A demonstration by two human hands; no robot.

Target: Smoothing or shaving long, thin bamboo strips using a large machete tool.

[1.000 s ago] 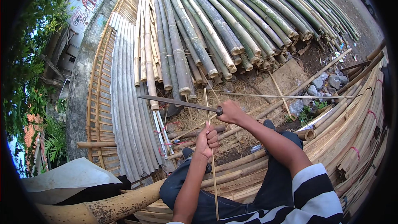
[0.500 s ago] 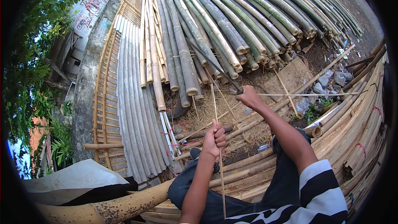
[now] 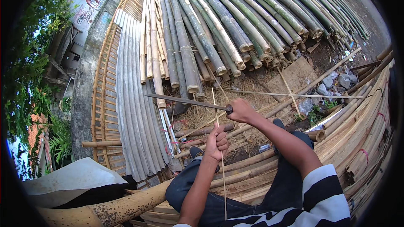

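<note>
Yard ground [image 3: 200, 117]: straw-littered earth, outdoors, with long bamboo poles [image 3: 191, 65] stacked ahead, cut ends facing the person.
Left boundary: grey corrugated sheets [image 3: 134, 101] lying beside a bamboo lattice [image 3: 98, 122].
Right boundary: stacked bamboo slats [image 3: 357, 143].
Left grip [image 3: 216, 144]: closed around a thin bamboo strip [image 3: 223, 180], thumb uppermost.
Right grip [image 3: 240, 110]: clamped on the handle of a long-bladed machete [image 3: 185, 100].
Strip location: in front of the torso, passing between the legs of the dark trousers [image 3: 275, 185].
Strip axis: near to far — from close to the striped shirt [image 3: 324, 189], through the left grip, to a free far end; slight lean to the left.
Machete axis: extends leftward from the right grip, tip angled slightly away from the body; roughly square to the strip.
Crossing point: blade overlaps the strip between the left grip and the free end — contact cannot be told.
Nearer hand: the left, directly on the strip; the right grip sits just to its right, farther from the torso.
</note>
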